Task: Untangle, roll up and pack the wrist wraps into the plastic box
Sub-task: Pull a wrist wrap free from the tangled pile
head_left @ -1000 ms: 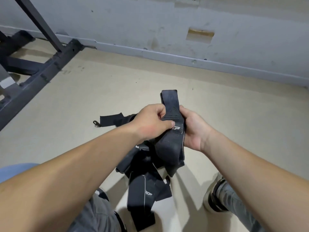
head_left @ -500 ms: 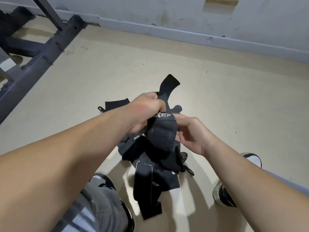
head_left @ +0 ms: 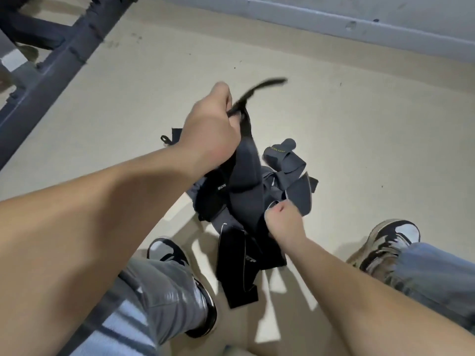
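the tangle of wrist wraps (head_left: pixel 244 181) was held up over the floor (head_left: pixel 372 129), in front of the person. it was a bunch of dark bands, all twisted up together. the left grip (head_left: pixel 209 129), a bare hand, was at the top of the tangle. its fingers were curled tight around one thin strap end (head_left: pixel 259 88). that end stuck out past the fingers, up and to the right, and it looked blurry. the right grip (head_left: pixel 281 222), the other bare hand, was at the lower right side of the tangle. it was closed too, and it pinched a band there. one wide band was stretched between the two grips. more bands hung down from the bottom of the tangle. it was not clear if the lowest band (head_left: pixel 241 286) touched the floor. a folded grey piece (head_left: pixel 280 152) with tiny yellow letters stuck out at the upper right of the tangle. a small loop (head_left: pixel 165 140) peeked out on the left of the tangle, behind the left wrist. the left shoe (head_left: pixel 164 253) stood below and left of the tangle. the right shoe (head_left: pixel 388 237) stood to the right of it. a dark metal frame (head_left: pixel 51 62) lay far up and left of the tangle. a grey wall (head_left: pixel 334 24) ran far above it.
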